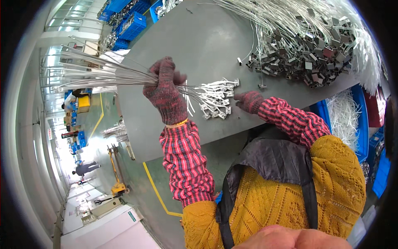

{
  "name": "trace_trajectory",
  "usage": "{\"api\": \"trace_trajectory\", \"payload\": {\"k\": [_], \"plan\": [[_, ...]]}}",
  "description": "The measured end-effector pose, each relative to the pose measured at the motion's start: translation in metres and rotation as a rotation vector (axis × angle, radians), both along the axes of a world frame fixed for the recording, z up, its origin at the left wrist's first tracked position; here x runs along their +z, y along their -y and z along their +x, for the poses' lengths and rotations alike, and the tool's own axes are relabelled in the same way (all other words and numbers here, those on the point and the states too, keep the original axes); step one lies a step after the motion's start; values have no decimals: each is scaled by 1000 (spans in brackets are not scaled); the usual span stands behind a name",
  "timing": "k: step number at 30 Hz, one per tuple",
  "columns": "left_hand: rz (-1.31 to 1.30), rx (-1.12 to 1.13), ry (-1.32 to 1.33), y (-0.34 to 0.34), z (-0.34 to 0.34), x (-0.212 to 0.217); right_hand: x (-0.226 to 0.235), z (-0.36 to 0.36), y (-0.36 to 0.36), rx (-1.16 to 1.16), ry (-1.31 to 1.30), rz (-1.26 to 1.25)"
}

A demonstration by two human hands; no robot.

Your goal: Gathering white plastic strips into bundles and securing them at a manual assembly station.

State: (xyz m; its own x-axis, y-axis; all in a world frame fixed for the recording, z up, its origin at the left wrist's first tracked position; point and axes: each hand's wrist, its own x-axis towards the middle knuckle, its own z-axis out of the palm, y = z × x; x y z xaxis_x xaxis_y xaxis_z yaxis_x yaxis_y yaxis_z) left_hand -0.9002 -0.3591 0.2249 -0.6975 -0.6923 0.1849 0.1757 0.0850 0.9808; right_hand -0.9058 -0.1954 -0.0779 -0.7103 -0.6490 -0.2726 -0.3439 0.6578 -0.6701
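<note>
My left hand [165, 89], in a dark red and grey knit glove, is closed around a bundle of thin grey wires [112, 78]. Long loose lengths fan out to the left of the fist. From its right side, shorter strands with white ends and small metal clips [217, 99] spread just above the grey table [195, 45]. Beside those clipped ends is my right hand [249, 102], gloved alike, its fingers pointing left and slightly parted. Nothing shows in it, though its fingertips are small and a little blurred.
A big heap of small dark metal clips [309, 62] on white wires covers the far right of the table. Blue bins [360, 120] stand at the right edge, one full of white strips. More blue crates [132, 25] sit beyond the far left edge. A yellow pallet truck [118, 186] stands on the floor.
</note>
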Motion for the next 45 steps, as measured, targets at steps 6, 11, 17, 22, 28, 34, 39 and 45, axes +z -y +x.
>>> {"api": "trace_trajectory", "payload": {"k": [6, 11, 17, 22, 28, 34, 39, 45], "plan": [[-33, -26, 30, 1, 9, -1, 9, 6, 3, 131, -152, 17], [65, -56, -30, 6, 7, -5, 55, -12, -4, -201, -52, -327], [-144, -230, 73, 0, 16, -4, 186, -29, 65, 192, -127, -655], [-609, -41, -281, 42, 56, -26, 213, -33, 117, 510, 444, -243], [-887, 329, 392, 57, 190, -88, 168, 19, 169, 636, -413, -257], [-320, -570, 833, 23, 282, -168, 27, 57, 150, 741, -404, -37], [-878, -649, 1027, 85, 264, -199, 8, 80, 140, 862, -295, 118], [-498, -1051, 873, 55, 230, -226, 58, 82, 101, 789, -315, 11]]}}
